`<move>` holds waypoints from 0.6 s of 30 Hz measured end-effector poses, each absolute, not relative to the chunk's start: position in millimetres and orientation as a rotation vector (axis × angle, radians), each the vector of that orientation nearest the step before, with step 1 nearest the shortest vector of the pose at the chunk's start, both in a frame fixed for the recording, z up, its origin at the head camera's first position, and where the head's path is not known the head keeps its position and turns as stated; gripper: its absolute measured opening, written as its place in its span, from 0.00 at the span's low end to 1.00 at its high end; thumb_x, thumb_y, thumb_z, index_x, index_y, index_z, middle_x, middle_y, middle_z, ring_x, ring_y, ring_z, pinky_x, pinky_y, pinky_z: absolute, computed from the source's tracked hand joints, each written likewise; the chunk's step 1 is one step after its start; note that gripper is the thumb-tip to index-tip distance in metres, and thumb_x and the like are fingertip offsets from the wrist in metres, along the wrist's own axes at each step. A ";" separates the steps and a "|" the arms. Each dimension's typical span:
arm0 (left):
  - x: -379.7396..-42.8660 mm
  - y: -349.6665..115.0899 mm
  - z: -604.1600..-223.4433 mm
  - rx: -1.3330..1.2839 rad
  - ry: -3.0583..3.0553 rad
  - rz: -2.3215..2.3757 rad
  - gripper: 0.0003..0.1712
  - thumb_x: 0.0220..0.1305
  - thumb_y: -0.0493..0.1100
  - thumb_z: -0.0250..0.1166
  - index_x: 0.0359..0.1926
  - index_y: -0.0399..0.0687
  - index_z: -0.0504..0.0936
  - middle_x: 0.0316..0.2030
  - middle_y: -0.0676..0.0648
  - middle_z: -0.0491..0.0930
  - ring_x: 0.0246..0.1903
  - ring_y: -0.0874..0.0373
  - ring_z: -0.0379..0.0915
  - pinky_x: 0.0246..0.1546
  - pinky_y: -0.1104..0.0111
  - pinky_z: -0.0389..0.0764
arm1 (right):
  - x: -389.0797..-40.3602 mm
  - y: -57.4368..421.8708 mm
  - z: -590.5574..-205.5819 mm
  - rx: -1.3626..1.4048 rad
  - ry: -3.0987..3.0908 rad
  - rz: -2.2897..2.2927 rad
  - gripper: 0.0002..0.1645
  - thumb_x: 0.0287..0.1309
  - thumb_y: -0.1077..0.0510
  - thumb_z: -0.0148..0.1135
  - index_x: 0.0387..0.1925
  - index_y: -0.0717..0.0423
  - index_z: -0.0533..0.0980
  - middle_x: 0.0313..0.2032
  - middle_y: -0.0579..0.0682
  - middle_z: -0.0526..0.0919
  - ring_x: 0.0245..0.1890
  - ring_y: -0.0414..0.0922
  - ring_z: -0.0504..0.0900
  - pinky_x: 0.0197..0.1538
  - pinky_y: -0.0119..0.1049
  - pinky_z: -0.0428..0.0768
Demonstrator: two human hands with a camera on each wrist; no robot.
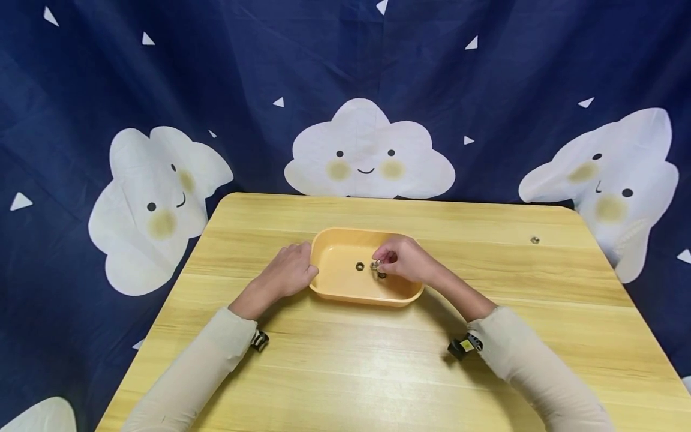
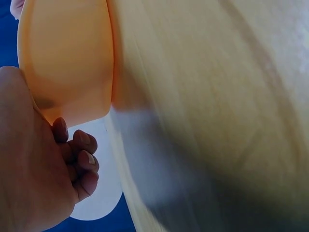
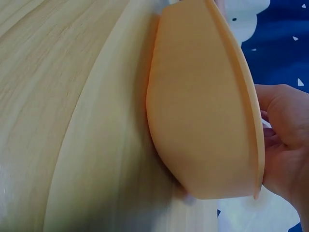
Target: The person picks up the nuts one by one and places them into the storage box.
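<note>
A shallow orange-yellow plastic tray (image 1: 345,298) with rounded corners sits on the table. My left hand (image 1: 288,270) grips its left end, thumb at the rim; in the left wrist view the fingers (image 2: 87,162) curl beside the tray's outer wall (image 2: 70,63). Over the tray's right half, my right hand (image 1: 405,259) pinches a shiny metal nut (image 1: 375,265) between thumb and fingertips. A dark hex nut (image 1: 360,266) lies on the tray floor to the left, and another dark nut (image 1: 382,275) shows just under the fingertips. The right wrist view has the tray wall (image 3: 203,106) hiding the fingertips.
One more nut (image 1: 535,240) lies on the wooden table (image 1: 345,366) at the far right. A dark blue curtain (image 1: 345,54) with white clouds hangs behind the table's back edge. Small black devices are strapped at both wrists.
</note>
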State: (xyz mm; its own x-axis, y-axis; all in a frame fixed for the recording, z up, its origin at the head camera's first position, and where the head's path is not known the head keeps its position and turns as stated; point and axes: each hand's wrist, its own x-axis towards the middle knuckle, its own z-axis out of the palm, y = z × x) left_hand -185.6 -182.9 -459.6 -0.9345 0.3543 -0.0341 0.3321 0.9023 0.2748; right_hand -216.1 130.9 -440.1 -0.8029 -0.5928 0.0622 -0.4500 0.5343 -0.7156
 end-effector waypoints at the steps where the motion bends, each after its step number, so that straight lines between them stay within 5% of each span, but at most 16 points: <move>1: -185.5 -182.9 -459.5 0.538 2.981 0.412 0.11 0.66 0.47 0.50 0.39 0.44 0.69 0.31 0.47 0.70 0.34 0.50 0.66 0.42 0.59 0.67 | -216.0 129.7 -440.1 -0.899 2.593 -1.111 0.11 0.53 0.67 0.75 0.40 0.63 0.87 0.34 0.52 0.88 0.33 0.37 0.81 0.38 0.27 0.80; 18: -184.9 -182.7 -459.2 0.534 2.981 0.415 0.09 0.66 0.46 0.51 0.39 0.44 0.68 0.31 0.47 0.69 0.33 0.50 0.66 0.41 0.60 0.66 | -216.1 112.5 -448.5 -0.989 2.561 -0.878 0.08 0.54 0.66 0.75 0.38 0.58 0.87 0.37 0.50 0.90 0.35 0.37 0.85 0.42 0.27 0.83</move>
